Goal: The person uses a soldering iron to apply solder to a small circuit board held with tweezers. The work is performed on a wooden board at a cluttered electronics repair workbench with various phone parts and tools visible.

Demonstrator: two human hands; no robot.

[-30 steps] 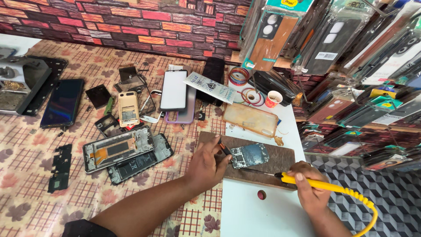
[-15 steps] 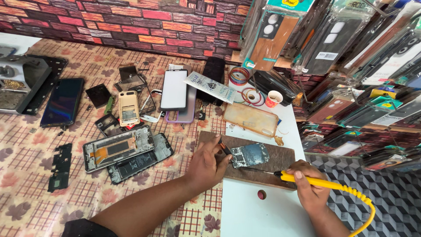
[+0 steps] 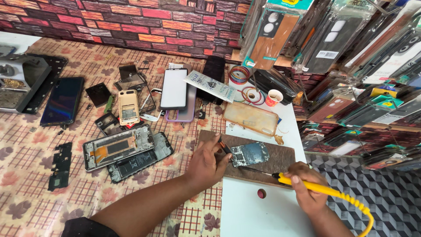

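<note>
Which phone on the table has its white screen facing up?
The white-faced phone lying on a purple case, near the brick wall. The dark blue phone farther left is black-screened, and the opened ones show their insides.

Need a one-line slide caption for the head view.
Left hand steadies a phone circuit board on a wooden block while the right hand holds a yellow soldering iron to it.

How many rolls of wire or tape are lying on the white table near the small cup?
2. One roll lies at the table's far edge, left of the hanging cases. The other roll lies nearer, just left of the small cup. More may be hidden behind the cases.
</note>
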